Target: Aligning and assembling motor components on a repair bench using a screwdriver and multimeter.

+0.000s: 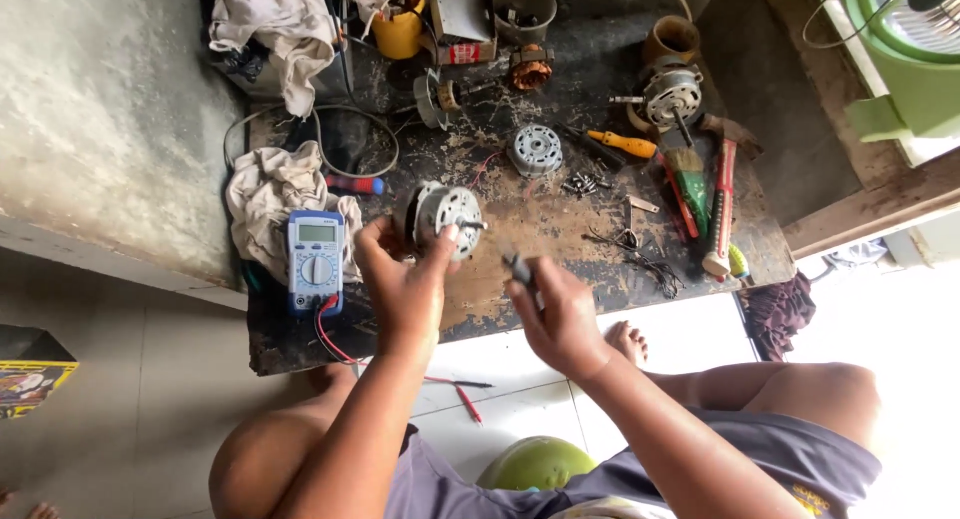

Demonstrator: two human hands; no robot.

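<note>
Workbench, scuffed, beside concrete wall: left hand grips motor, right hand pinches tool.

A blue multimeter lies near the left end of the workbench, towards its front edge, partly on a pale rag; its small rectangular screen sits at the top of the body, grey-green, framed in a lighter grey face, with a round white dial below; a small red and white box stands at the back edge of the workbench, near the middle, under a grey metal case; a yellow carton with a dark top rests on the floor off the workbench's left end, at the picture's left edge.
</note>
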